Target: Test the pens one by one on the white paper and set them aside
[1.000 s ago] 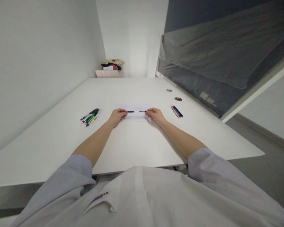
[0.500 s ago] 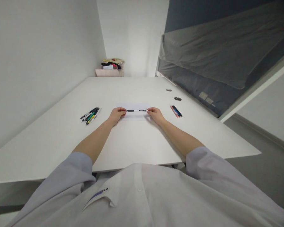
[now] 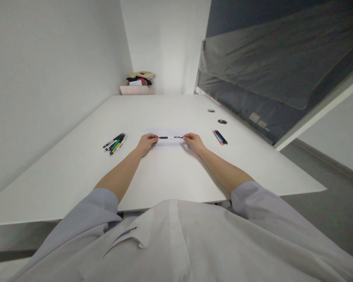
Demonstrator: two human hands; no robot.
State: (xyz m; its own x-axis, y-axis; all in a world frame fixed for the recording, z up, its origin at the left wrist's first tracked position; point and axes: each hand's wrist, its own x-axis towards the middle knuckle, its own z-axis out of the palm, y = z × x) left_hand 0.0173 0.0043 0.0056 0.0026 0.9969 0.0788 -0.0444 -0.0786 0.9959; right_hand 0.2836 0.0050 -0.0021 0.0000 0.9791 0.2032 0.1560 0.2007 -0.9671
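A black and white pen (image 3: 171, 137) lies level between my hands, over a white sheet of paper (image 3: 167, 146). My left hand (image 3: 147, 142) pinches its left end, and my right hand (image 3: 195, 142) pinches its right end. To the left of my left hand is a pile of several pens (image 3: 115, 143), black, white, green and yellow. Right of my right hand, a small group of pens (image 3: 220, 138) in red, blue and black lies side by side.
The white table (image 3: 170, 180) bears two round metal discs (image 3: 222, 122) (image 3: 211, 111) at the back right. A pink box (image 3: 134, 90) with cloth-like items stands at the far end. A wall runs along the left, a dark covered panel (image 3: 253, 78) along the right.
The view has shifted slightly, so the table's objects appear a little further right. My hands keep the same hold on the pen.
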